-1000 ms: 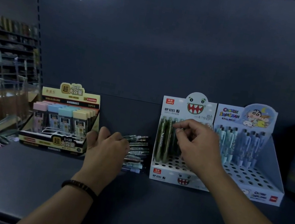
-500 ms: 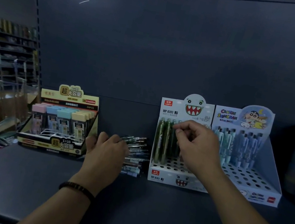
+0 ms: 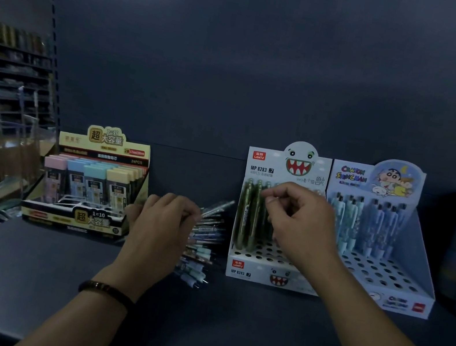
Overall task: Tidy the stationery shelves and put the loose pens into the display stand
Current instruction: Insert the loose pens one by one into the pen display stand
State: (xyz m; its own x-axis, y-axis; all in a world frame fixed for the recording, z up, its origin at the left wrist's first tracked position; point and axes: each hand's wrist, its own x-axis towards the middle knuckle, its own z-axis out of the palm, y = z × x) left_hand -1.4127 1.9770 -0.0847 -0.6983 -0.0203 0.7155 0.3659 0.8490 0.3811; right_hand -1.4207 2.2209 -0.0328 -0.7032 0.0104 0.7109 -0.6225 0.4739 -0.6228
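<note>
Head camera, dim light, looking down onto a dark shelf. My left hand sits just below centre, fingers curled over a bundle of loose pens that fans out towards 3 o'clock from under the knuckles. The lowest tips rest on the shelf. A dark bracelet circles that wrist.

Right beside the pens at 3 o'clock stands the white display stand with a toothy monster face. A few green pens stand upright in its back-left holes, and many front holes are unfilled. My right hand hangs over this stand with the fingers curled and the thumb and forefinger pinched together by the green pen tops. I cannot tell whether a pen is actually between them.

Touching the stand at its 3 o'clock side is a blue cartoon stand with blue pens along its back rows. At 9 o'clock from my left hand sits a yellow box of pastel-capped cases, just beside the fingers.
</note>
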